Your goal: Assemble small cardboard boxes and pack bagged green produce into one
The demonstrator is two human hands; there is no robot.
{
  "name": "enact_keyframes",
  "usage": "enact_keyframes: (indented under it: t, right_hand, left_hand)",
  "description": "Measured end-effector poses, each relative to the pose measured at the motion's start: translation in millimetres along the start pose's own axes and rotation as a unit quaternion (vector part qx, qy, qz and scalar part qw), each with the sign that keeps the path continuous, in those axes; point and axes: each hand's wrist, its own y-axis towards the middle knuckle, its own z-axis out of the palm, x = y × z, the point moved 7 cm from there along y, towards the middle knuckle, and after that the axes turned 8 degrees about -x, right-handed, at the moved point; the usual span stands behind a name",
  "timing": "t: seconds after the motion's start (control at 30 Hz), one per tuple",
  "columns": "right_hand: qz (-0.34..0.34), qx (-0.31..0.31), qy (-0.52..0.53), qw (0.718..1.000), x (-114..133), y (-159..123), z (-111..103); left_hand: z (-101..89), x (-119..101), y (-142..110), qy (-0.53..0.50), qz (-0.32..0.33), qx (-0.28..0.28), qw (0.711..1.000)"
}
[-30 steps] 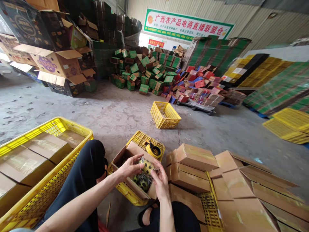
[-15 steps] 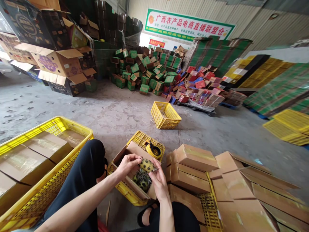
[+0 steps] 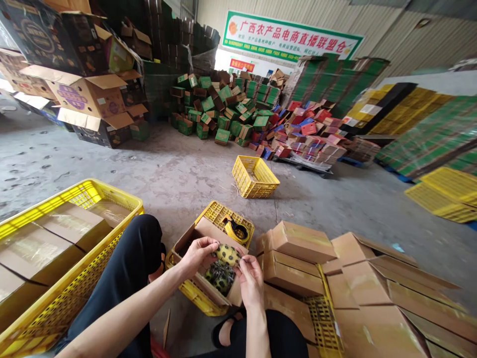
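My left hand (image 3: 198, 254) and my right hand (image 3: 251, 281) hold a turtle (image 3: 228, 255) between them, its yellow, dark-spotted underside facing up. The left fingertips pinch its left end; the right thumb and fingers grip its right end. Directly below is an open cardboard box (image 3: 211, 230), where more dark and yellow-green spotted turtles (image 3: 219, 279) lie in shiny clear wrapping. The box rests on a yellow plastic crate (image 3: 212, 211). Beside its raised flap, a yellow and black tape dispenser (image 3: 236, 230) lies on the crate.
To my left stands a large yellow crate (image 3: 91, 186) holding taped cartons (image 3: 48, 243). Stacked cardboard boxes (image 3: 303, 241) rise close on my right. Another yellow crate (image 3: 255, 179) sits ahead on the concrete floor (image 3: 179, 171), with heaped green boxes (image 3: 223, 112) behind it.
The turtle's clear wrapping was loose and bunched above it; now the turtle lies level and stretched between both hands. My right hand has shifted from beneath it to its right end.
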Motion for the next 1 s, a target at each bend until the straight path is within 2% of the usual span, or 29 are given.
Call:
enact_keyframes:
  t: [0.1, 0.27, 0.4, 0.57, 0.63, 0.73, 0.83, 1.0]
  right_hand:
    - [-0.006, 0.002, -0.019, 1.000, 0, 0, -2]
    - [-0.040, 0.019, -0.029, 0.999, 5, -2, 0]
    - [-0.042, 0.057, -0.008, 0.997, 7, -5, 8]
    - [-0.037, 0.056, 0.000, 0.998, 9, -5, 8]
    - [-0.020, 0.042, -0.001, 0.999, 7, -4, 5]
    - [0.019, 0.032, -0.021, 0.999, -2, -2, 3]
    - [0.057, 0.039, -0.029, 0.997, -15, -2, 4]
    - [0.087, 0.018, -0.056, 0.994, -23, -2, 0]
  left_hand:
    - [-2.4, 3, -1, 0.013, -0.024, 0.003, 1.000]
    - [-4.5, 22, -3, 0.025, -0.174, 0.033, 0.984]
    - [0.2, 31, -4, 0.005, -0.212, 0.057, 0.976]
    - [3.3, 29, -4, -0.019, -0.173, 0.080, 0.982]
    - [1.0, 23, -3, -0.023, -0.147, 0.070, 0.986]
    - [-1.5, 12, -1, -0.008, -0.105, 0.063, 0.992]
    - [-0.5, 5, -1, 0.020, -0.074, 0.084, 0.994]
    - [-0.9, 8, -1, 0.022, -0.055, 0.096, 0.994]
